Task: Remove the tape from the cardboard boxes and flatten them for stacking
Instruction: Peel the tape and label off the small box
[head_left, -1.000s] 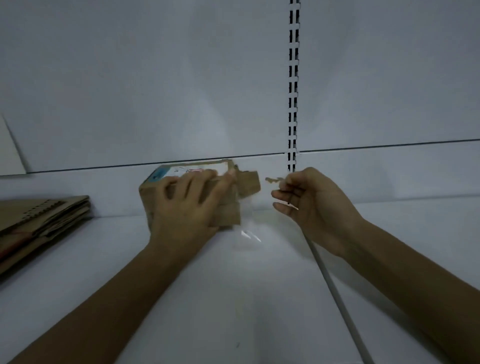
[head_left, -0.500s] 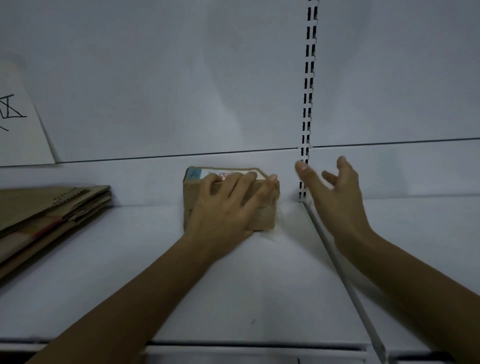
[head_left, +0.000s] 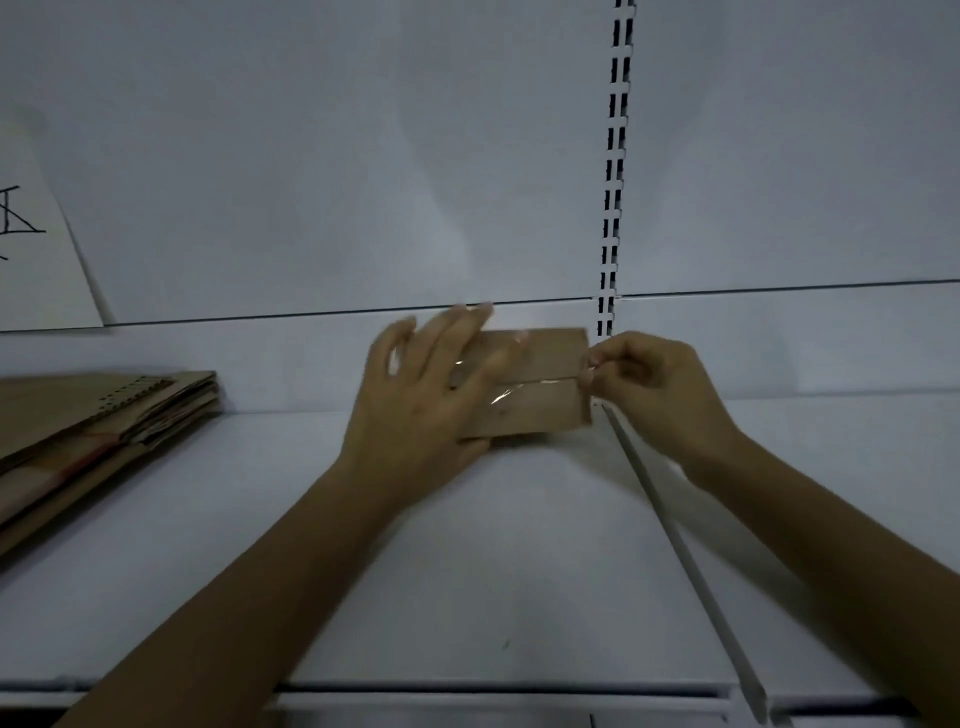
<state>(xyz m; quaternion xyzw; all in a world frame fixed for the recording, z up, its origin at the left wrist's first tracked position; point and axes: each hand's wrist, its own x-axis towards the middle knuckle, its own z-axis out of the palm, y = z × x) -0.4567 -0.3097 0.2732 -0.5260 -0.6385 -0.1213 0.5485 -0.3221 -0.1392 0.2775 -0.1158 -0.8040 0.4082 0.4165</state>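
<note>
A white shelf (head_left: 467, 571) meets a white back panel (head_left: 311, 156) with a slotted upright (head_left: 615, 156); dim light; a marked paper sheet (head_left: 36, 249) leans left.

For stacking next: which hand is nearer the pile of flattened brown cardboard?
Left. The left hand is over the small brown box, right of the pile; the right hand pinches tape at the box's farther end.

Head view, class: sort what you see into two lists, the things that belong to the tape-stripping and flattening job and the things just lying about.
Belongs to the job:
cardboard box
clear tape across it
left hand, pressing on the box
right hand, pinching the tape's end
flattened cardboard stack

Just lying about:
marked paper sheet against the wall
slotted upright
white shelf
</note>
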